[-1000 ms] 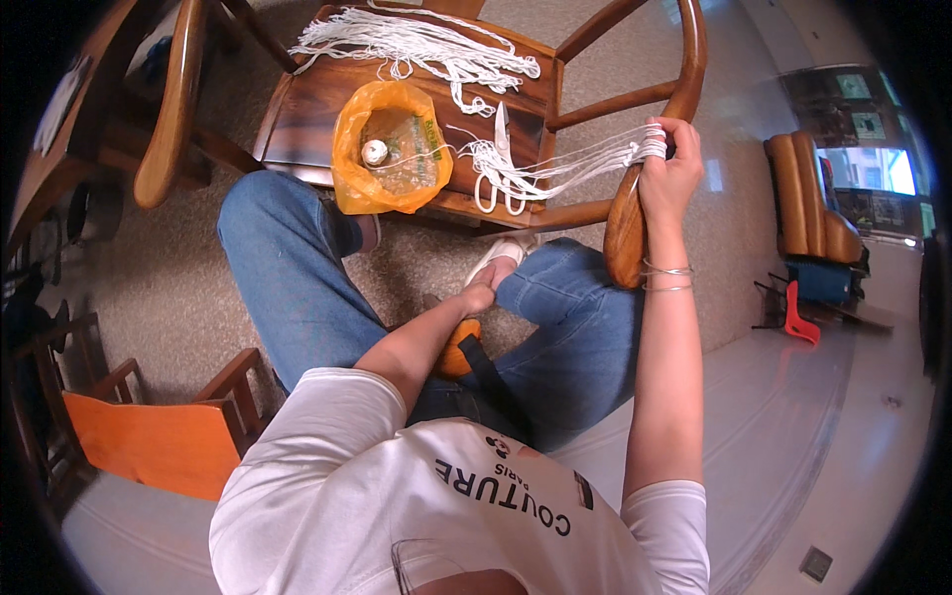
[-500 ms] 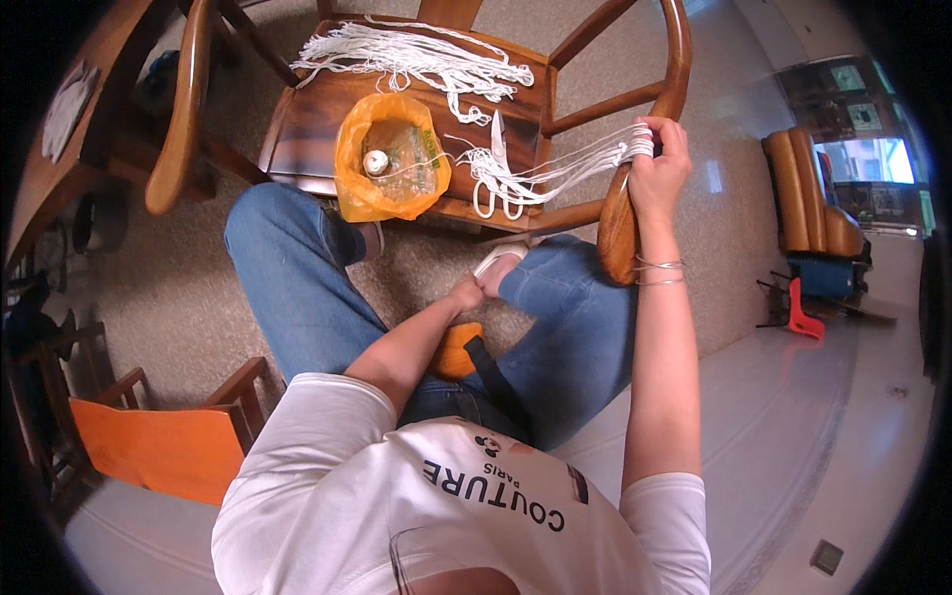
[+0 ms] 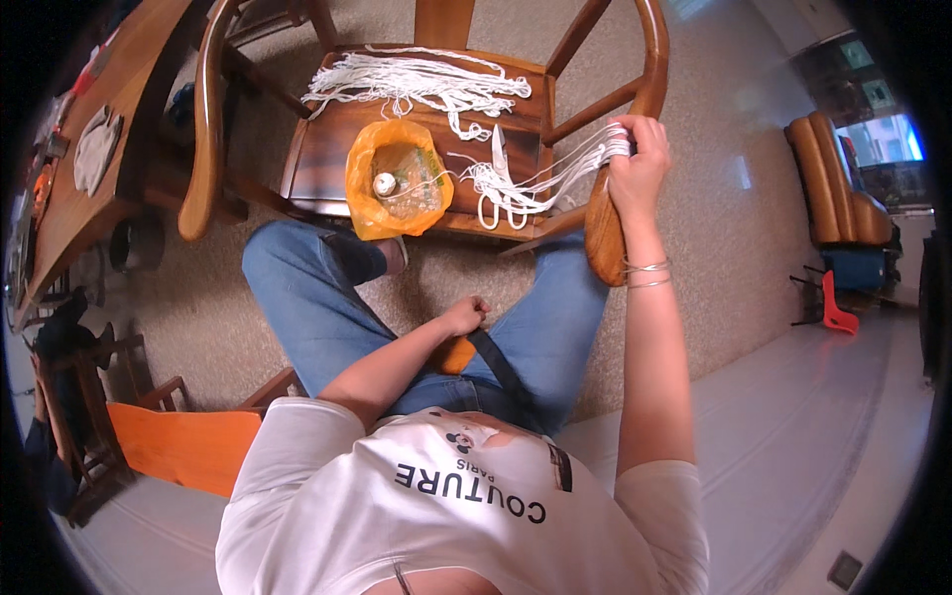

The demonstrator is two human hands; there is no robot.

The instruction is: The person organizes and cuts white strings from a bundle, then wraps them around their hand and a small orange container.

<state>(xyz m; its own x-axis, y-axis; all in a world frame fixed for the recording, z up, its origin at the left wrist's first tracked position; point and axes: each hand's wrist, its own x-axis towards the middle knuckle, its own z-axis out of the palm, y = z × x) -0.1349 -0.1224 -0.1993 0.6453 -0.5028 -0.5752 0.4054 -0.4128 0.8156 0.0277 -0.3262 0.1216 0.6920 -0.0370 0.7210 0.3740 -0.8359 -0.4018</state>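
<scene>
At the far left we are seeing the edge of a wooden table, and below it an orange board leaning near our left knee. Moving right, a wooden chair is standing in front of us, its seat carrying an orange plastic bag with a small white ball inside. Behind the bag, a loose bundle of white cords is lying across the seat. Just right of the bag, a pair of scissors is resting among more cords. Our left hand is curled into a loose fist on our lap, holding nothing we can make out. Further right, our right hand is closing around a bunch of white strands against the chair's armrest, the strands stretching back toward the seat.
</scene>
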